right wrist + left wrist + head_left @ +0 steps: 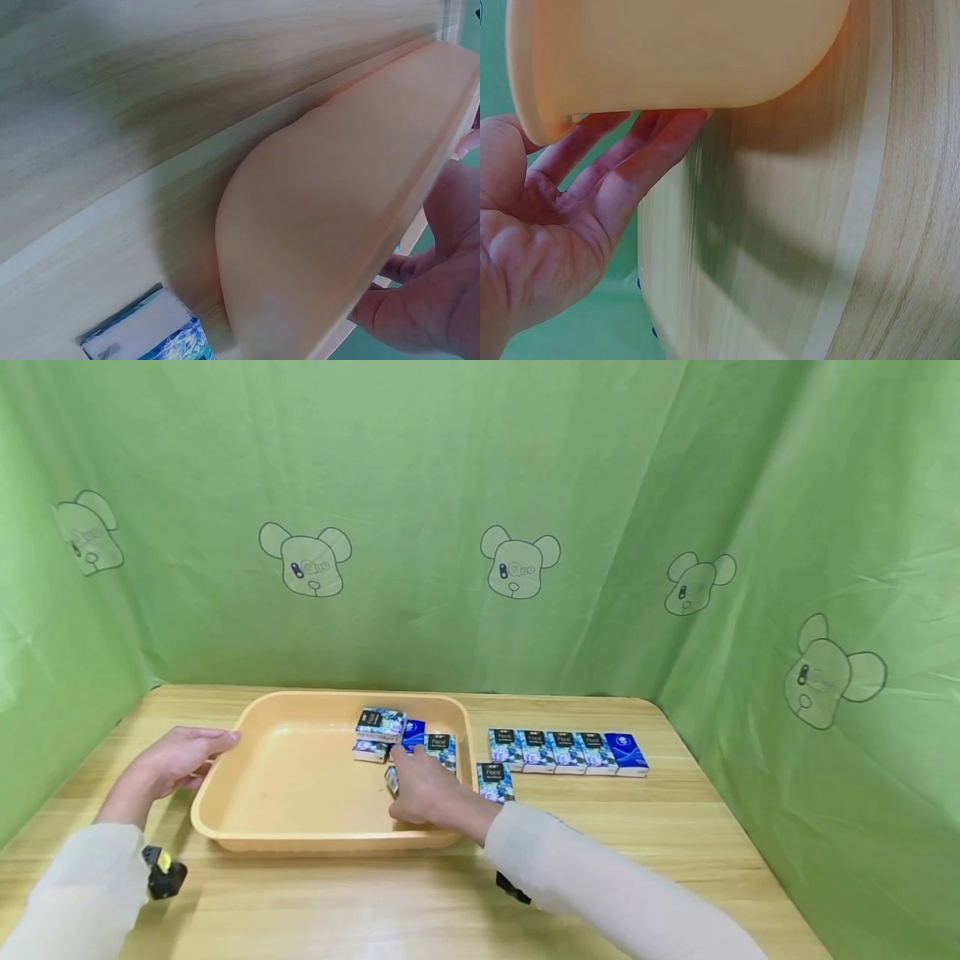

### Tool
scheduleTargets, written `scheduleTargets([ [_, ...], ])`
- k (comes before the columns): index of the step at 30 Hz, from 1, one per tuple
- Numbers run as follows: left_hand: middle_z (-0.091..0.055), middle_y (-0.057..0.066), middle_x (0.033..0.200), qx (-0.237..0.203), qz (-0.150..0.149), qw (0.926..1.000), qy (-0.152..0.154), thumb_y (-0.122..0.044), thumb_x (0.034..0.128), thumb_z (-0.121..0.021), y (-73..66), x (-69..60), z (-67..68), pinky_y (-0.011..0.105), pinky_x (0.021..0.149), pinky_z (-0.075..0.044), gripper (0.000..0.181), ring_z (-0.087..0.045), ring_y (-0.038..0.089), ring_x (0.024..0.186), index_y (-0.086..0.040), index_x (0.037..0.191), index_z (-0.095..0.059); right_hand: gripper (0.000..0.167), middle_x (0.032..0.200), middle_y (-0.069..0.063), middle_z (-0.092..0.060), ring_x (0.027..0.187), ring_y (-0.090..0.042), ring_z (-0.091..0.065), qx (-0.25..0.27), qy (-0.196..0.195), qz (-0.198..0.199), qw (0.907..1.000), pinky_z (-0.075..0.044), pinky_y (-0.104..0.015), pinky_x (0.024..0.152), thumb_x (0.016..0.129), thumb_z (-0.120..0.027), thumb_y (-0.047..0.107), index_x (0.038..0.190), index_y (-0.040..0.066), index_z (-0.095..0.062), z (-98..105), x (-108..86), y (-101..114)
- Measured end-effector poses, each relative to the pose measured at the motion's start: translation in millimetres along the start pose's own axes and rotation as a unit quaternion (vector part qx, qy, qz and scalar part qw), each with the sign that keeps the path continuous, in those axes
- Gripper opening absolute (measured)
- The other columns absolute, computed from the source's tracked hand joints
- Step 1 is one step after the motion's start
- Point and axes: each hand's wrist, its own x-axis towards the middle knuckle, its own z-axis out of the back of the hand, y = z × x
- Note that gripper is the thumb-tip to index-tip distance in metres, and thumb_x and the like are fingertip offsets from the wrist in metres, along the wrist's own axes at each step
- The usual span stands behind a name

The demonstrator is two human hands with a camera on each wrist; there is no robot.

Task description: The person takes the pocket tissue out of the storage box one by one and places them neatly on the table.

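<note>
My left hand [176, 760] holds the left rim of the peach tray [315, 839], thumb over the rim. The left wrist view shows its fingers [649, 154] against the tray's outer wall [690, 60]. Inside the tray's right part, my right hand [426, 789] pinches a small pack [392, 781], tilted between thumb and fingers. Behind this hand lie a blue pack [413, 735] and a floral pack [441, 750]; another floral pack [381, 723] rests on a lower one [371, 751]. In the right wrist view the tray wall [322, 202] partly hides my right hand [427, 292].
Right of the tray, several floral packs [534, 752] and a blue pack [627, 753] stand side by side in a row on the wooden table [637, 827]. One floral pack [495, 782] lies nearer, beside the tray. Green curtains [450, 468] surround the table's back and sides.
</note>
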Motion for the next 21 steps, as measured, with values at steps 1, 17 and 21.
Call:
scheduleTargets([
  [1, -0.074, 0.002, 0.101, 0.0, 0.001, 1.0, 0.0, -0.038, 0.1078, -0.046, 0.5, 0.3, 0.2, 0.036, 0.077, -0.064, 0.074, -0.071, 0.012, 0.085, 0.015, 0.153, -0.022, 0.082, 0.146, -0.023, -0.05, 0.094, -0.028, -0.066, 0.001, 0.001, 0.0, 1.0, -0.06, -0.031, 0.065, 0.077, -0.083, 0.014, 0.148, 0.011, -0.043, 0.6, 0.0, 0.3],
  [17, -0.073, -0.002, 0.097, -0.01, -0.002, 0.9999, 0.005, -0.038, 0.1081, -0.046, 0.0, -0.4, 0.5, 0.037, 0.078, -0.064, 0.073, -0.072, 0.012, 0.084, 0.014, 0.154, -0.021, 0.073, 0.074, -0.005, -0.058, 0.046, -0.011, -0.045, 0.076, 0.02, 0.008, 0.9969, -0.04, -0.02, 0.037, 0.088, -0.069, 0.006, 0.155, 0.016, -0.04, 14.4, -3.3, -6.5],
  [21, -0.074, -0.001, 0.097, -0.012, -0.003, 0.9999, 0.006, -0.038, 0.108, -0.046, -0.6, 0.3, 0.0, 0.037, 0.077, -0.064, 0.073, -0.072, 0.012, 0.084, 0.014, 0.154, -0.021, 0.068, 0.098, -0.012, -0.069, 0.045, -0.01, -0.044, 0.062, 0.012, -0.002, 0.998, -0.039, -0.019, 0.036, 0.09, -0.065, 0.007, 0.154, 0.017, -0.043, 15.6, -2.1, -10.4],
])
